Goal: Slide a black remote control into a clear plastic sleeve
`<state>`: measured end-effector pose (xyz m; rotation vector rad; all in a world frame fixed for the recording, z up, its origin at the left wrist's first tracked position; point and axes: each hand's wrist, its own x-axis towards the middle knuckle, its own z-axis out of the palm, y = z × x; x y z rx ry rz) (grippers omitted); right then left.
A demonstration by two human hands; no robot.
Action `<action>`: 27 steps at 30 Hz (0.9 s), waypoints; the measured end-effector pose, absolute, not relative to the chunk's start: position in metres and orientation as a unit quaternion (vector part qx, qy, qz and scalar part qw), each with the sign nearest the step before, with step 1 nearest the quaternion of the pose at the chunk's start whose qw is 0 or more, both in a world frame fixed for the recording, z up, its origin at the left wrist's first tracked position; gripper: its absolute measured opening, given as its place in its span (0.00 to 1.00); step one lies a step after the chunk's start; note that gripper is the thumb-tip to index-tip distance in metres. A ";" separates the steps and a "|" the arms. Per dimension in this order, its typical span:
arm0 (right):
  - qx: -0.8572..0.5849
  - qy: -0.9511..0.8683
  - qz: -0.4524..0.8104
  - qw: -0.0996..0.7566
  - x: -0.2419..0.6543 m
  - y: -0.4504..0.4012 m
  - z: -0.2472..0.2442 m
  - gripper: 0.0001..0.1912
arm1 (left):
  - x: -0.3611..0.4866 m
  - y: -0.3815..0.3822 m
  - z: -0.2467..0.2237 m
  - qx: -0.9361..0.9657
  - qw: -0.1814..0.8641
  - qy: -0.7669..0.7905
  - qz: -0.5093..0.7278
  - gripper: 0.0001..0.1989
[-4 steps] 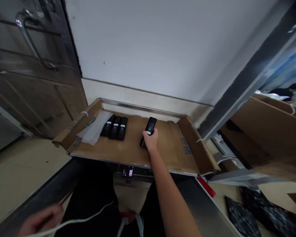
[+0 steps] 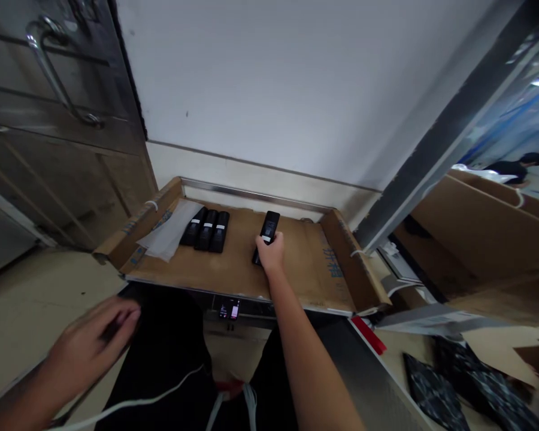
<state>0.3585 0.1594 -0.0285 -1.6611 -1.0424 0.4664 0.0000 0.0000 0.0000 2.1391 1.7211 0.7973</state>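
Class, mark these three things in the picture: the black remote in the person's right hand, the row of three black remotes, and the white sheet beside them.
held remote [image 2: 269, 225], head view, on its upper body.
row of three remotes [image 2: 206, 230], head view, on the middle one.
white sheet [image 2: 167, 236], head view, on its centre.

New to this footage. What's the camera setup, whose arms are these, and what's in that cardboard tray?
No machine here: one camera sits on a person's head, looking forward and down at their own bare arms. The right hand reaches into a cardboard-lined tray and grips a black remote-like handset, tilted up from the cardboard. To the left lie three similar black handsets side by side, next to a white sheet. The left hand is low and blurred near the dark trousers, beside a white cable; whether it holds anything cannot be told. Another person shows far right, in the background.
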 end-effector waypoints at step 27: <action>-0.497 -0.427 0.420 0.628 0.370 0.169 -0.040 0.21 | 0.177 0.185 0.034 0.781 -0.037 0.542 0.307 0.11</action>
